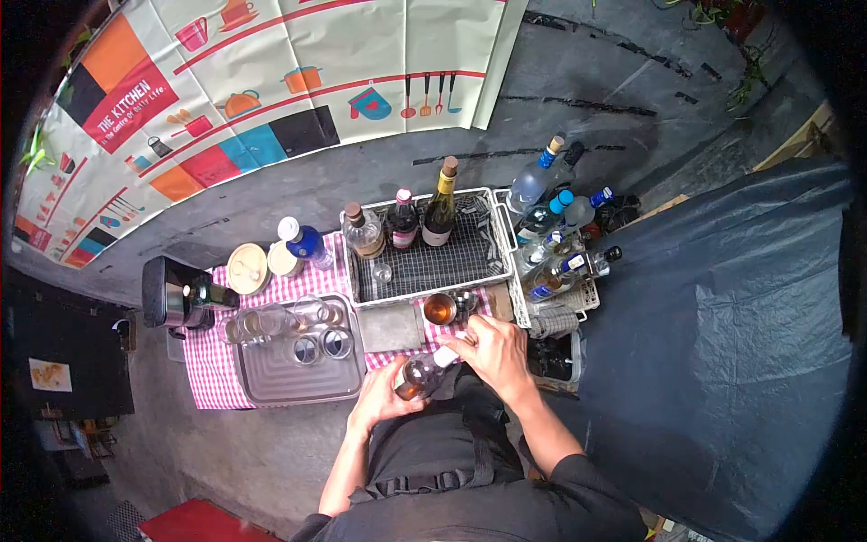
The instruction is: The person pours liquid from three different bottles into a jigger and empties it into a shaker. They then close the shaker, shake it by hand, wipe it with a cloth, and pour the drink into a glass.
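A bottle with dark amber liquid (417,379) is tilted in front of my body, its white neck pointing up and right. My left hand (380,395) is wrapped round the bottle's body. At the bottle's mouth, my right hand (495,359) is closed with its fingers on the top end; whatever cap or stopper is there is hidden by the fingers. Just beyond the hands stands a glass of amber liquid (440,309), with another small vessel (465,303) beside it. A folded grey cloth (393,328) lies to the left of that glass.
On the checkered cloth (209,379), a grey tray (298,390) holds several glasses. Behind it stand a blue bottle (310,246) and a black machine (165,291). A white wire basket (424,287) holds bottles; more bottles (551,271) crowd a rack at right.
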`<move>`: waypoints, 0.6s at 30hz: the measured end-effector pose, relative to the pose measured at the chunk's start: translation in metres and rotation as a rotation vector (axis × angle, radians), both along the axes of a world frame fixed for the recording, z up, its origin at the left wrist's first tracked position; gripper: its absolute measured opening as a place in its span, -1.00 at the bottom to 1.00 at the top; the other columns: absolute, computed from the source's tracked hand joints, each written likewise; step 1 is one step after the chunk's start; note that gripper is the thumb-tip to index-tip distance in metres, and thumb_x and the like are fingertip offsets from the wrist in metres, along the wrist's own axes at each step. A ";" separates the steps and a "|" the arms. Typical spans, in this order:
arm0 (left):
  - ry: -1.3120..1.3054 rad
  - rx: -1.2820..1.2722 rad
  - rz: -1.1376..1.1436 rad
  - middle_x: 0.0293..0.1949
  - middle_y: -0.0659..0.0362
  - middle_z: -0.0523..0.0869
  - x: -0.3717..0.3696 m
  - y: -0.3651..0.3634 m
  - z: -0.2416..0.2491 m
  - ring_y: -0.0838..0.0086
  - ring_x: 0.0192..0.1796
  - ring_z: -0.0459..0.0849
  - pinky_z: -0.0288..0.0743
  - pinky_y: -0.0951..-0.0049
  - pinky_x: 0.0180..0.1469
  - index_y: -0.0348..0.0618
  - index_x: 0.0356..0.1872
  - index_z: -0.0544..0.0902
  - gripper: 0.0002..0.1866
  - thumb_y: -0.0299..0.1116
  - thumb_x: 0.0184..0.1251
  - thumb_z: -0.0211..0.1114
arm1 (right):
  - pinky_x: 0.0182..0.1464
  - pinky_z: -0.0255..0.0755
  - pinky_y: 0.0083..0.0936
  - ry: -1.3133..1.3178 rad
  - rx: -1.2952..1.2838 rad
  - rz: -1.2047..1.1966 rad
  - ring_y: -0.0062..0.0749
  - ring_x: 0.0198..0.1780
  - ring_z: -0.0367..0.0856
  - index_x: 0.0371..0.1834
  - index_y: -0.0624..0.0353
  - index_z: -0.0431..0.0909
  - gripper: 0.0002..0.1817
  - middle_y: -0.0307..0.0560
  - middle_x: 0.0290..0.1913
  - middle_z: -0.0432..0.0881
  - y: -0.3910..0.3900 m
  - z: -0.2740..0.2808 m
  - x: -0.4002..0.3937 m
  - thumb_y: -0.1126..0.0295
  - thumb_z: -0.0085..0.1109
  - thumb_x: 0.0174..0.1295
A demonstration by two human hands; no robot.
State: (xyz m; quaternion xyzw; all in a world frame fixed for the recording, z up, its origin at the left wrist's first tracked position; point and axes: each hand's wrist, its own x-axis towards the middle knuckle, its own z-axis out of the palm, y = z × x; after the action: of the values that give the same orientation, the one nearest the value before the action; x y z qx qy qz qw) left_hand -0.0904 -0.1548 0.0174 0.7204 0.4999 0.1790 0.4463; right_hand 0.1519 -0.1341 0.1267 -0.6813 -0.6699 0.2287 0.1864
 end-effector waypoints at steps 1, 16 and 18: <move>-0.010 0.001 0.000 -0.09 -0.11 0.81 0.000 0.000 -0.002 -0.07 -0.01 0.80 0.63 0.06 0.07 -0.22 0.20 0.59 -0.11 -0.01 -0.25 0.69 | -0.18 0.62 -0.16 0.001 0.000 0.001 -0.01 -0.22 0.74 -0.18 0.25 0.67 -0.61 0.06 -0.20 0.71 0.000 0.000 0.001 0.12 0.52 0.23; -0.004 0.016 -0.017 -0.09 -0.12 0.80 0.001 -0.001 -0.004 -0.09 0.02 0.79 0.63 0.03 0.08 -0.21 0.18 0.61 -0.12 -0.01 -0.24 0.71 | -0.04 0.57 -0.12 0.376 0.108 0.175 0.01 -0.17 0.72 0.19 0.23 0.65 -0.49 0.09 -0.19 0.66 -0.009 0.010 0.023 0.13 0.44 0.30; 0.004 -0.036 -0.047 -0.09 -0.12 0.80 0.002 0.001 0.004 -0.09 0.02 0.79 0.63 0.02 0.08 -0.20 0.17 0.61 -0.14 -0.02 -0.24 0.70 | -0.05 0.58 -0.20 0.433 0.097 0.206 -0.04 -0.19 0.72 0.15 0.23 0.67 -0.52 0.05 -0.19 0.66 -0.011 0.006 0.030 0.13 0.43 0.31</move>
State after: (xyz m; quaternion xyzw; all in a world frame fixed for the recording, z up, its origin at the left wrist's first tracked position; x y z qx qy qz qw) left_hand -0.0882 -0.1534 0.0215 0.7242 0.4866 0.1581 0.4622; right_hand 0.1819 -0.1453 0.1324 -0.5346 -0.6906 0.3546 0.3338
